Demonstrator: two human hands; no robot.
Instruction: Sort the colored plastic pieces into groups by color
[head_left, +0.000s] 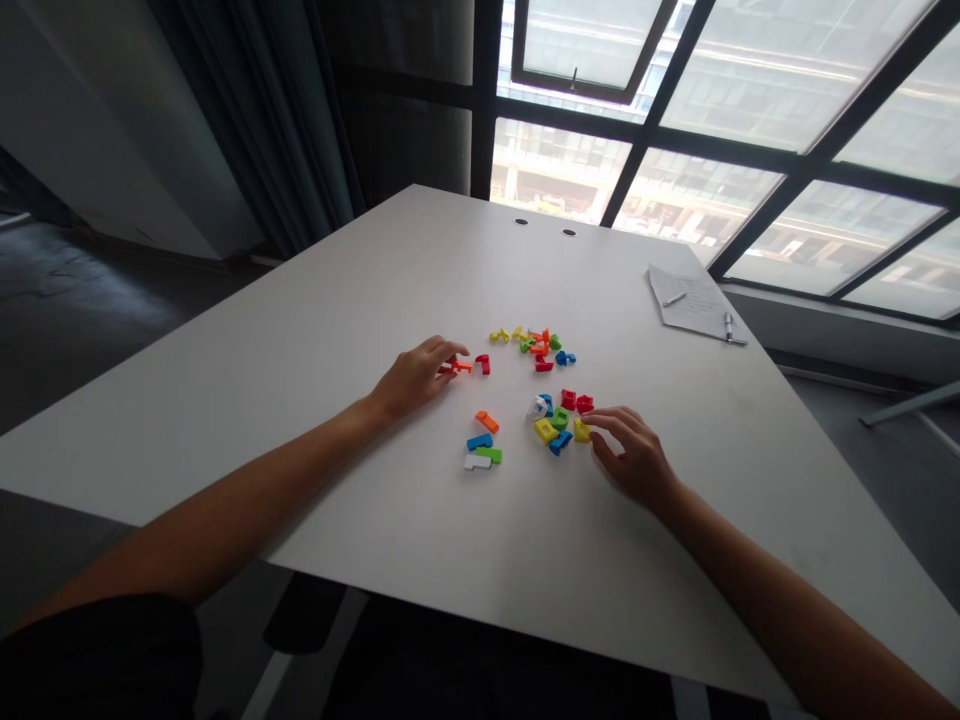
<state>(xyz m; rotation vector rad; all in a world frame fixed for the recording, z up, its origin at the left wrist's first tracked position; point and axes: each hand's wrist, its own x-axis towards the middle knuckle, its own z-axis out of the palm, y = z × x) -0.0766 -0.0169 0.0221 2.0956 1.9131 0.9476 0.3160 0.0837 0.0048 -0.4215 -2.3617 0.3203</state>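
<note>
— At the left hand (412, 380), near the middle of the counter (405, 540), see what?

— See an orange piece (463, 367) poking out from under curled fingers. Cannot tell whether clamped or only touched. Just beside it, toward the right edge, see a small red piece (482, 365), apart from the fingertips.

— And at the right hand (634, 460)?

— Thumb and fingers apart, with a yellow block (581, 431) right at the fingertips, around the middle too. Notice a cluster just beside it, toward the left edge: another yellow block (545, 431), a green block (560, 418), a white block (537, 408), blue blocks (559, 443). Facing the far edge, two red blocks (568, 399).

— Between the hands, toward the near edge?

— Find an orange strip (487, 421), then a blue strip (480, 441), a green strip (490, 455) and, closest to that edge, a white strip (477, 462).

— Toward the far edge?

— Spot loose yellow pieces (499, 335) beside a mixed pile (539, 348), and a blue piece (566, 358) on its right-edge side. By the far right corner, paper (694, 312) and two pens (674, 299).
</note>
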